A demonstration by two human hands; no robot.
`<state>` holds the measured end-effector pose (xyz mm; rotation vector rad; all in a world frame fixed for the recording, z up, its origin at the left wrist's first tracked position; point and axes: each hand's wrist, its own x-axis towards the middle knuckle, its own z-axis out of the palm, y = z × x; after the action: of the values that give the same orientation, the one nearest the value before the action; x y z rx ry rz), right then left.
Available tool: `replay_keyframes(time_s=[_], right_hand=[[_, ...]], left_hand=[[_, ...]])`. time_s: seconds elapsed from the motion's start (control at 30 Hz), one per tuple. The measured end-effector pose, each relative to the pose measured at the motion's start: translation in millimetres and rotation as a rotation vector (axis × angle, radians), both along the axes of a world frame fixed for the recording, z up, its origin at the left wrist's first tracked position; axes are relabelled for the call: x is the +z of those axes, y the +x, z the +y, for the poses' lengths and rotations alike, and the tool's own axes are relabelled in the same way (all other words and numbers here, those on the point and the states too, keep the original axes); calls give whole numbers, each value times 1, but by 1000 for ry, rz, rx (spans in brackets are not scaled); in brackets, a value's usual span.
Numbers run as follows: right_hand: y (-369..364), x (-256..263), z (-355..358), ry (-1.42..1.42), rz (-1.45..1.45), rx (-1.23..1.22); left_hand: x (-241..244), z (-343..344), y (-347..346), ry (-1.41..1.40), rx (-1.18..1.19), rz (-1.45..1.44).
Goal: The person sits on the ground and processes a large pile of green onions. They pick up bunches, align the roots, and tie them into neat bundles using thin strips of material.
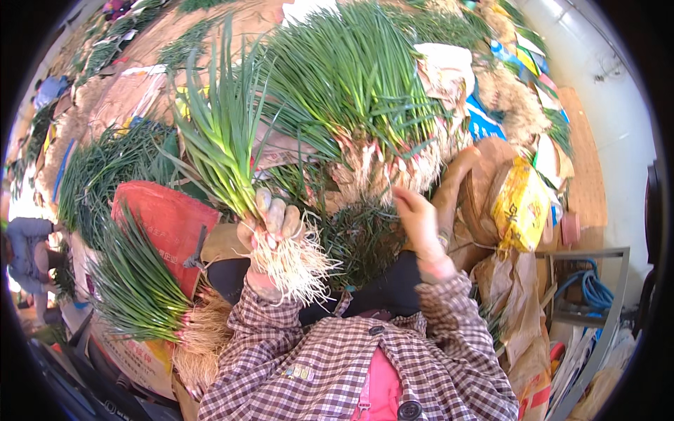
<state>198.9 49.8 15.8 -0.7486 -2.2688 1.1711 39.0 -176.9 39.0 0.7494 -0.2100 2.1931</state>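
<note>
My left hand (278,213), its fingertips pale and perhaps covered, grips a bunch of green onions (226,152) just above the roots. The leaves point up and away, and white stringy roots (295,263) hang below the fist toward me. To the right, my right hand (418,216) is raised and slightly blurred, fingers bent toward the large heap of green onions (353,89). Whether anything thin sits between those fingers is unclear. That heap's soil-coated roots (379,163) face me. Loose green trimmings (358,242) lie between my hands.
More onions with tan roots (152,284) lie at my left, beside a red printed sack (163,237). A yellow bag (521,205) and a metal frame (621,294) with blue hose (592,287) stand right. Another person (31,258) is at far left.
</note>
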Motion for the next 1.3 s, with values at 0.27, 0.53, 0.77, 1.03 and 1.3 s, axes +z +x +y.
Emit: replay_keyframes(time_s=[0.27, 0.53, 0.77, 1.03, 1.3], right_hand=[[-79, -12, -2, 110, 247, -89], [-16, -92, 174, -899, 131, -792], [-70, -166, 206, -878, 599, -394], [-141, 31, 85, 80, 247, -120], [-125, 40, 142, -207, 314, -175]], left_hand=[[-18, -9, -10, -132, 123, -113], [-21, 4, -3, -228, 78, -242], [-23, 24, 1, -322, 55, -255], [-45, 62, -11, -975, 316, -259], [-76, 114, -48, -927, 40, -149]])
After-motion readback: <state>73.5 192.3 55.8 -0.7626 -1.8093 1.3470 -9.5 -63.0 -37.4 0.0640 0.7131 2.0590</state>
